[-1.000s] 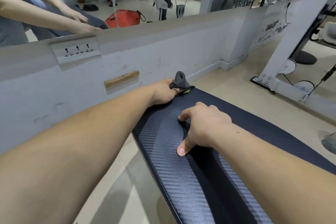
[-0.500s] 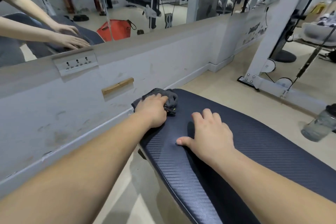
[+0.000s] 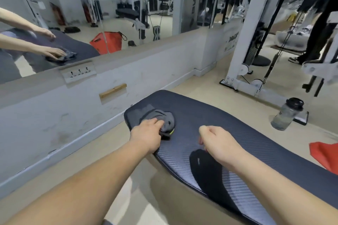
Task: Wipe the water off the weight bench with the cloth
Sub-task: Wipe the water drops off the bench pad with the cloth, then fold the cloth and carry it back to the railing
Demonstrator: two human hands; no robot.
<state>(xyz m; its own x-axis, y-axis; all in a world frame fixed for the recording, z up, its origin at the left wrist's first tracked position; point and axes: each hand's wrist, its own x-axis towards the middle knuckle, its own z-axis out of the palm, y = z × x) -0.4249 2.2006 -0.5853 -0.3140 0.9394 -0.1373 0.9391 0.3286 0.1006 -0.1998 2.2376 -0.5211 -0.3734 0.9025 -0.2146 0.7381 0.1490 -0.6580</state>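
The weight bench (image 3: pixel 247 129) has a dark, carbon-patterned pad that runs from the lower right up to its rounded end at the centre. A crumpled grey cloth (image 3: pixel 167 118) with a small yellow-green tag lies near that end. My left hand (image 3: pixel 146 133) grips the cloth's near side and holds it down on the pad. My right hand (image 3: pixel 217 142) is over the middle of the pad, to the right of the cloth, with its fingers curled in and nothing in it. I cannot make out any water on the pad.
A low white wall (image 3: pixel 91 111) topped by a mirror runs close along the bench's left side. A clear water bottle (image 3: pixel 287 113) stands on the floor to the right, with something red (image 3: pixel 325 153) nearer. A white cable machine frame (image 3: pixel 239 82) and a person's legs (image 3: pixel 314 42) are behind.
My left hand has drawn the cloth back from the bench's end, nearer to me. My right hand has lifted from lying flat on the pad and curled its fingers.
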